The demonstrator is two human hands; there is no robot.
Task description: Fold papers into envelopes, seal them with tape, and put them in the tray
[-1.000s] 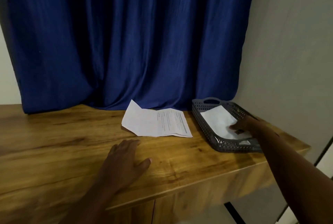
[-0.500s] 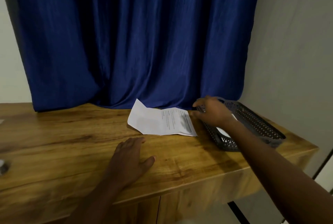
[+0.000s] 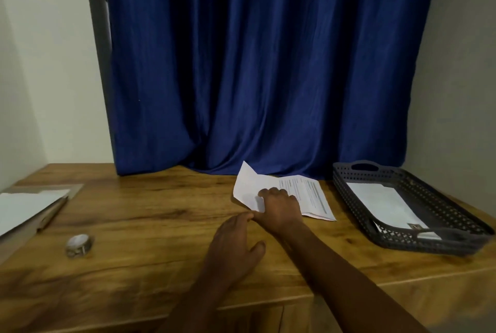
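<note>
The tape roll (image 3: 79, 245) is lying at nine o'clock. The left hand (image 3: 234, 241) is resting flat, fingers together. At its one o'clock, the right hand (image 3: 279, 206) is gripping the paper (image 3: 308, 193). At three o'clock, the tray (image 3: 349, 185) is holding an envelope (image 3: 383, 205).

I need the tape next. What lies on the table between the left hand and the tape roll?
Head view: only bare wooden table between the left hand and the tape roll.
</note>
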